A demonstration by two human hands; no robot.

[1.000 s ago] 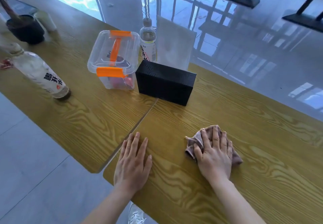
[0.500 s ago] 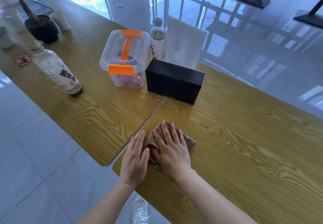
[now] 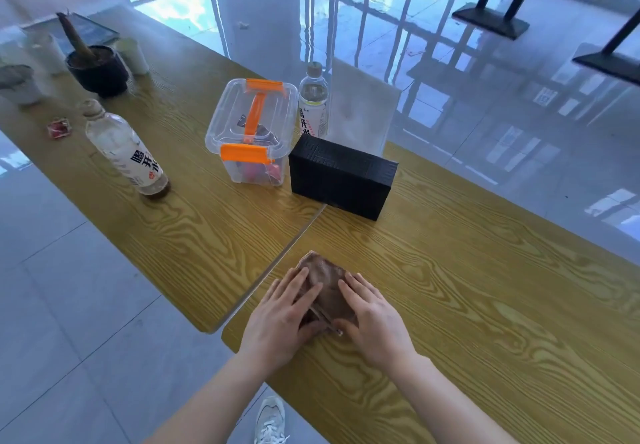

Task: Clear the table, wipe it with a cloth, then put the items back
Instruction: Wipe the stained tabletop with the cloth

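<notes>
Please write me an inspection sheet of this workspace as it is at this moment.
Surface: two yellow-brown wood-grain tables set end to end, a narrow seam between them.
Job's things: crumpled brown cloth on the right table near the seam; black rectangular box across the seam; clear plastic box with orange latches; two clear bottles, one behind the box, one nearer left.
Clutter: dark pot with a stick, pale cups, small red wrapper, far left.
Hands: left hand and right hand both flat on the cloth.
Cables: nothing seen.
Surroundings: glossy tiled floor, black stand bases, a white shoe below.
</notes>
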